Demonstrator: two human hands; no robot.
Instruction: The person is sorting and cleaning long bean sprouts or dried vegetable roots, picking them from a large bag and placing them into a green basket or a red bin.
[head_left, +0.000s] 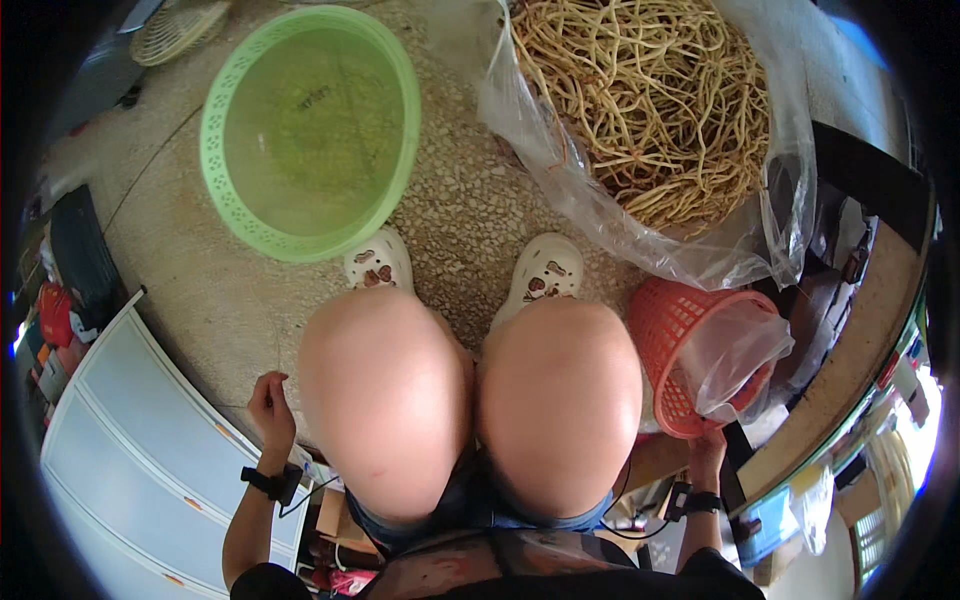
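My right hand (706, 452) grips the rim of a red plastic basket (658, 322) beside my right knee. The basket is tilted, with its mouth towards me and to the right. A clear plastic bag (739, 356) hangs in its mouth and over the rim. My left hand (271, 409) is raised beside my left knee, its fingers curled in; no object shows clearly in it. Ahead to the right, a heap of long, thin, pale brown roots or stems (660, 105) lies in a large clear plastic bag (581, 199).
A green plastic basin (315, 135) holding water stands ahead to the left, touching my left clog (380, 262). A white drawer cabinet (150, 450) is at my left. On my right runs a dark-edged shelf or table (832, 360). A pale woven basket (178, 31) lies at the far left.
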